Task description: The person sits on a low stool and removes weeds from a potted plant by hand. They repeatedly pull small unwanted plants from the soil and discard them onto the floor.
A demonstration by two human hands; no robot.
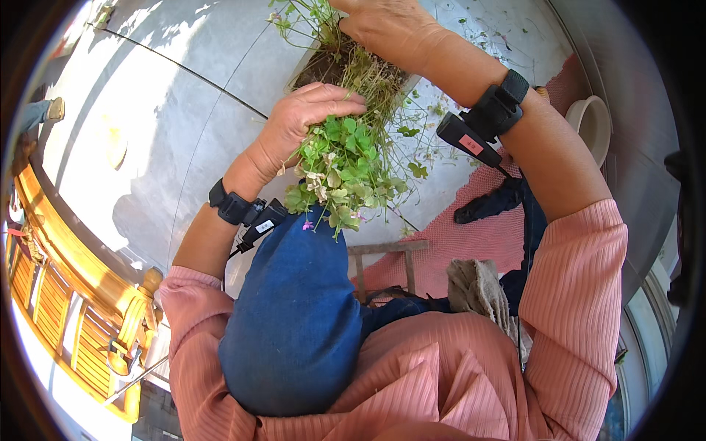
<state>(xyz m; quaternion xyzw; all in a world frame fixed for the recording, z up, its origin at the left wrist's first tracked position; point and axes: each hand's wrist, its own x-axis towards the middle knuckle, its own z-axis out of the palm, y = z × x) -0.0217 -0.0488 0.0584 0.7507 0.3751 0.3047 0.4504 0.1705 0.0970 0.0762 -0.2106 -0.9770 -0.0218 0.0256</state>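
Observation:
A rectangular planter (298, 77) with dark soil (325, 69) stands on the floor before me, overgrown with thin, partly dry stems (380, 88). My left hand (311, 110) curls over these stems, its thumb hidden by leaves. Beneath it a bunch of green, clover-like leaves (353, 149), probably oxalis, hangs toward my knee, with some withered leaves and small pink flowers (308, 225). At the top edge my right hand (386, 27) reaches over the planter's far part, beside more upright stems (328, 33). Its fingertips are cut off by the picture's edge, so its grip is unclear.
Loose leaves and stems (422, 129) litter the grey tile floor (215, 143). A pink mat (441, 242) and a white round tub (590, 124) lie to the right. A wooden bench (77, 248) stands at left; another person's shoe (55, 109) shows at upper left.

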